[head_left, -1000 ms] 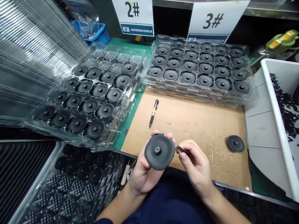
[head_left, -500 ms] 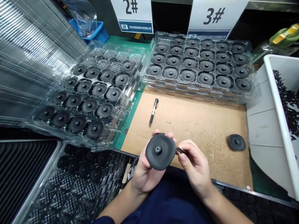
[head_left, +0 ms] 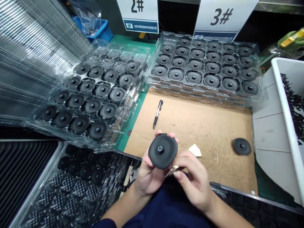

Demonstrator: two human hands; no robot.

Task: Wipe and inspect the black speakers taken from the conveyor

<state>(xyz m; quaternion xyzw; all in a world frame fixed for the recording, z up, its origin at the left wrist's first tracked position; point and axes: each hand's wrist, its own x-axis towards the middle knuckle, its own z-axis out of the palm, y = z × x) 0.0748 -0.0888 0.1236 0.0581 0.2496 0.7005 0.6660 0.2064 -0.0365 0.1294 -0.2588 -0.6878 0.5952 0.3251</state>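
Note:
My left hand grips a black rounded-square plastic disc by its rim, its face with the short central stub turned up. Close by, my right hand pinches a thin metal blade at the disc's lower right edge; whether it touches the rim is hard to see. A white scrap shows behind the right fingers, and I cannot tell if it is joined to the blade. Another black disc lies on the cardboard to the right.
A pen lies on the cardboard. Clear trays of black discs stand left and at the back. At right is a white bin of small black parts. Signs hang behind, near a blue basket.
My right hand has moved left and down, bringing the blade from the disc's right side to its lower right edge. The white scrap has come into view. The left hand still holds the disc.

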